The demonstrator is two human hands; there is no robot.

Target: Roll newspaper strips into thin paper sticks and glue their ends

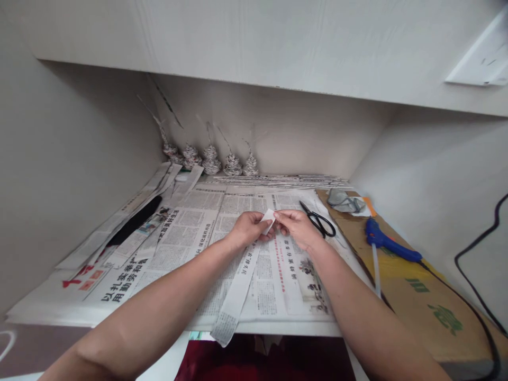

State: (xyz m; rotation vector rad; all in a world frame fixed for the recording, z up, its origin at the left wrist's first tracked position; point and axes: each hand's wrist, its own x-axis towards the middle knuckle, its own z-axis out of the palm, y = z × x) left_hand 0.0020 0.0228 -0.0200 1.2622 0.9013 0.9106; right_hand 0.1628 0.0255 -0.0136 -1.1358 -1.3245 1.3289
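Note:
A long newspaper strip [237,296] runs from between my hands down over the table's front edge. Its upper end shows as a pale tip at my fingers. My left hand [253,226] pinches the strip near that end. Right beside it, my right hand [294,226] has thumb and fingers closed on the tip's corner. Both hands are over the newspaper sheets [194,254] that cover the table. Black-handled scissors [320,223] lie just beyond my right hand.
Several woven paper gourd shapes [211,160] stand along the back wall, beside thin rolled paper sticks [281,181]. Cut newspaper strips [146,196] are piled at left. At right, a blue glue gun [391,243] with a cord lies on cardboard [400,296], near a grey cloth [343,201]. A shelf overhangs.

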